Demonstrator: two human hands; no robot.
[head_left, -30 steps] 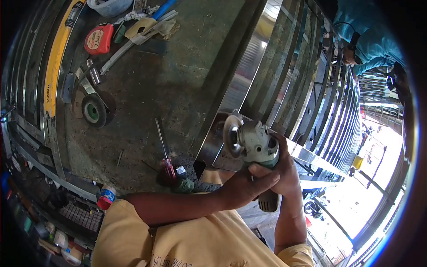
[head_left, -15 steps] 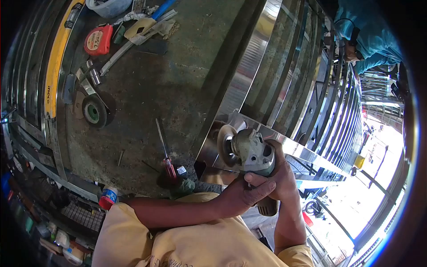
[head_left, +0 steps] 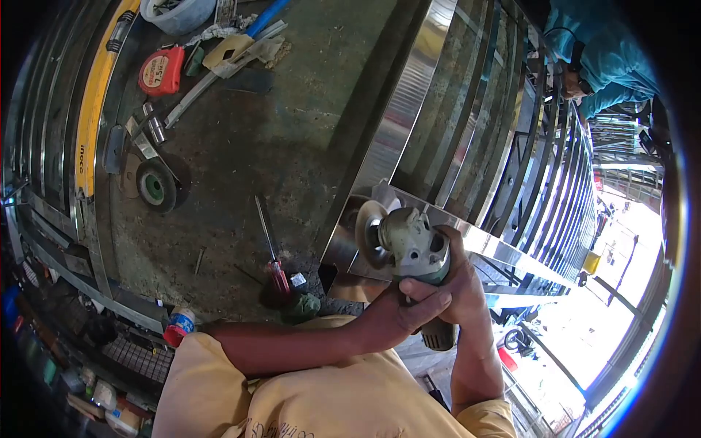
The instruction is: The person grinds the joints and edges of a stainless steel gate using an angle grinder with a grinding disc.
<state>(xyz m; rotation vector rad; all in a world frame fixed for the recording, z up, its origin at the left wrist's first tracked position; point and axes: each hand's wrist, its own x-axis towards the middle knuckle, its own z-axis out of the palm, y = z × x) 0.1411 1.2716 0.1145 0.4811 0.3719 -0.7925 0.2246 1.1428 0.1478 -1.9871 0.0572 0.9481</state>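
Observation:
An angle grinder (head_left: 415, 248) with a pale metal head is gripped in both hands. My left hand (head_left: 415, 310) wraps the body from the left, its fingers closed around the casing. From the right side my right hand (head_left: 466, 288) closes around the head and body. The grinder's round disc (head_left: 371, 233) faces left, right at the corner of a shiny metal frame (head_left: 409, 109). The grinder's vented rear end points down, below my hands.
On the dark worktop (head_left: 241, 153) lie a screwdriver (head_left: 272, 252), a red tape measure (head_left: 161, 71) and a wheel with a green hub (head_left: 155, 185). A yellow spirit level (head_left: 91, 120) runs along the left. A person in a teal sleeve (head_left: 610, 55) is at the upper right.
The grinder and both hands hold nearly the same place, with the disc shifted very slightly left. The view has moved a little.

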